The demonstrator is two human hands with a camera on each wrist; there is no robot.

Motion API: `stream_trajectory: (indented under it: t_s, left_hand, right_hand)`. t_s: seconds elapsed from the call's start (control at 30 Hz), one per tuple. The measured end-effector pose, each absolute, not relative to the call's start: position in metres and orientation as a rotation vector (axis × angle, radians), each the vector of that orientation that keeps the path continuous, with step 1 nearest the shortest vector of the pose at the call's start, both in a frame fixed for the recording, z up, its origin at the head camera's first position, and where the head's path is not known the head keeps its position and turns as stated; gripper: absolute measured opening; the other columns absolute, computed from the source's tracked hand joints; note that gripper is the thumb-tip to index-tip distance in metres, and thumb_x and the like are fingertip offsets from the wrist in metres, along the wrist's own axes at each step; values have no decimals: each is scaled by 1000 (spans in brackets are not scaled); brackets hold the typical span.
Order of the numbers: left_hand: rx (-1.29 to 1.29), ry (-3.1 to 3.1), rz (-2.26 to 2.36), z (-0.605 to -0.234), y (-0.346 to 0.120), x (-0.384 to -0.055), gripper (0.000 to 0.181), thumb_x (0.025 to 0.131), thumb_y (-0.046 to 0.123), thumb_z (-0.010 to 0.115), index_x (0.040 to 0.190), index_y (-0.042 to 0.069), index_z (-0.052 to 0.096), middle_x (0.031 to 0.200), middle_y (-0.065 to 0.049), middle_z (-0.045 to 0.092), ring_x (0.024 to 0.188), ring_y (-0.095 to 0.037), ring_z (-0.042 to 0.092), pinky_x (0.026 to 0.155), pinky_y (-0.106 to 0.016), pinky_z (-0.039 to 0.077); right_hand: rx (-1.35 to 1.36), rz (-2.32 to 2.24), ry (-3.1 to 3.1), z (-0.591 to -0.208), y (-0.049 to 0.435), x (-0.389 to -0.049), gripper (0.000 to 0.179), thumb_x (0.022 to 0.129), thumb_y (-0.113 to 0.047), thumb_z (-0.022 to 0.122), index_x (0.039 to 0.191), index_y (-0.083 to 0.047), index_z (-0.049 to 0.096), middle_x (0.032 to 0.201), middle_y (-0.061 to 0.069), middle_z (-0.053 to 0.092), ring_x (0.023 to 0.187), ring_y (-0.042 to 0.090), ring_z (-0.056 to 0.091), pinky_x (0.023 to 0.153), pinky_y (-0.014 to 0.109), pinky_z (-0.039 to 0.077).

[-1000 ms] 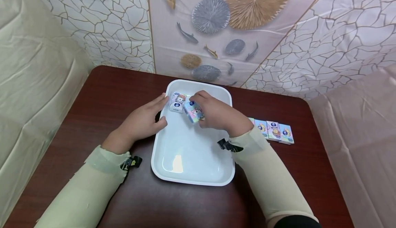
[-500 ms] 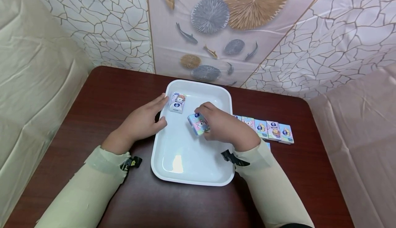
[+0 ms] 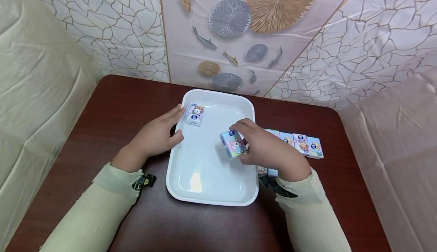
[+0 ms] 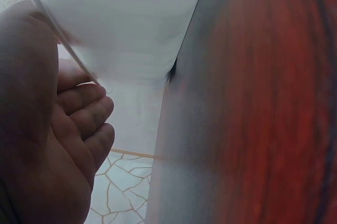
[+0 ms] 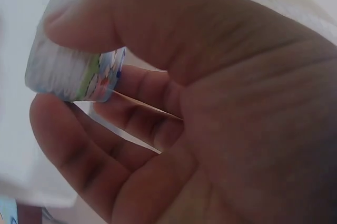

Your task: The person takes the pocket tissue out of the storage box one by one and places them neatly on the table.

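Observation:
A small printed pack of tissues (image 3: 234, 144) is pinched between the thumb and fingers of my right hand (image 3: 268, 148), raised over the right half of the white tray (image 3: 201, 157). White folded layers show at the pack's side (image 5: 59, 71) in the right wrist view. My left hand (image 3: 151, 140) touches the tray's left rim with its fingers and thumb spread; in the left wrist view its fingertips (image 4: 99, 93) lie by the rim. A second tissue pack (image 3: 195, 114) lies in the tray's upper left corner.
Right of the tray, a row of several tissue packs (image 3: 301, 144) lies on the dark wood table (image 3: 345, 191). Other packs (image 3: 263, 170), partly hidden by my right wrist, lie nearer. A patterned cloth (image 3: 225, 54) hangs behind the table.
My right hand has moved right and toward me with its tissue pack, away from the pack in the corner. The left hand stays at the rim.

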State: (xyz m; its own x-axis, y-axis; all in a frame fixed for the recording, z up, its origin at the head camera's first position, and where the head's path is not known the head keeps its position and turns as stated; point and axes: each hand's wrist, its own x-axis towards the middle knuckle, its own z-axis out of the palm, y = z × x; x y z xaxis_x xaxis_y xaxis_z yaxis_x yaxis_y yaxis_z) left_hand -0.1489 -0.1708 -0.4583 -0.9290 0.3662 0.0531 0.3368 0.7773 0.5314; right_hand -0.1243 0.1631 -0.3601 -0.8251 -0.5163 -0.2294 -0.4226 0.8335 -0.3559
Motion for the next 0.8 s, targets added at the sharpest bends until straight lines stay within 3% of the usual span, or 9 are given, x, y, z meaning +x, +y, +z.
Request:
stream_trajectory:
  t_s: [0.43, 0.67, 0.8]
  left_hand:
    - [583, 2911, 882, -459, -170, -149, 77, 98, 39, 54, 168, 24, 25, 176, -1, 20, 150, -21, 47, 101, -46, 56]
    - [579, 2913, 876, -458, -170, -148, 77, 98, 39, 54, 168, 24, 26, 177, -1, 20, 152, -23, 46, 106, -48, 54]
    - [569, 2915, 868, -458, -170, -148, 77, 98, 39, 53, 168, 24, 26, 176, -2, 21, 146, -23, 53, 99, -46, 57]
  right_hand:
    - [-589, -528, 2763, -348, 216, -102, 83, 80, -13, 89, 153, -15, 49, 151, 1, 44, 100, 20, 66, 79, 33, 64]
    - [-540, -502, 2794, -350, 239, -88, 83, 79, -13, 88, 152, -16, 48, 152, 3, 45, 100, 19, 67, 75, 30, 64]
    - [-481, -511, 2808, -354, 251, -80, 84, 78, -12, 89, 152, -15, 48, 152, 8, 46, 105, 24, 68, 74, 34, 65]
